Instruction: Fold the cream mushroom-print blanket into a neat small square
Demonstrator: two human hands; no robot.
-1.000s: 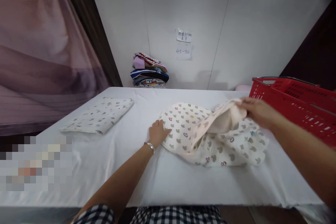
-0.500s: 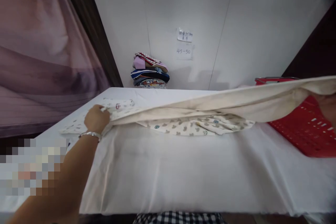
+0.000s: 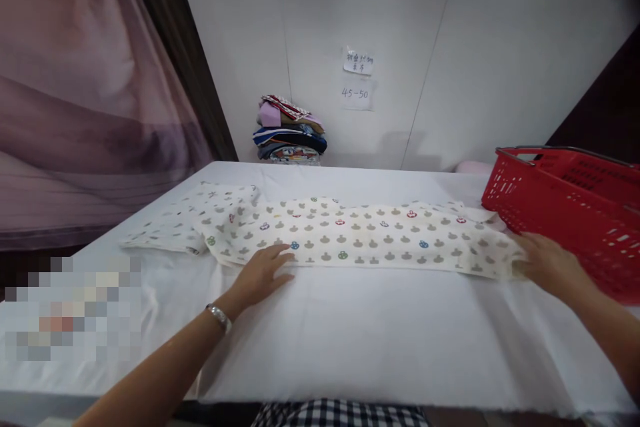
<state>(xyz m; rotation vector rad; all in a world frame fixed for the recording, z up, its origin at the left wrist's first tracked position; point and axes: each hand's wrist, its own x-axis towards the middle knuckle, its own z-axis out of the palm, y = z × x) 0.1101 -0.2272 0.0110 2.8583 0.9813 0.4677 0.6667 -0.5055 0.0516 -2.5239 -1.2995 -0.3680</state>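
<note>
I see my left hand (image 3: 260, 273) resting flat and open on the near edge of a printed cream cloth (image 3: 350, 237). My right hand (image 3: 547, 263) lies open on the cloth's opposite end, fingers spread, gripping nothing. The cloth stretches as a long band between both hands, just beyond the fingertips, on a white table (image 3: 350, 340). It looks soft, light and floppy; I judge corners or edges the best holds. A red basket (image 3: 570, 203) sits just past my right hand.

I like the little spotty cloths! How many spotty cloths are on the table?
2. The long spotty cloth lies spread across the middle, with the left hand and right hand on its near edge. The folded spotty cloth lies at the left, partly under it.
</note>
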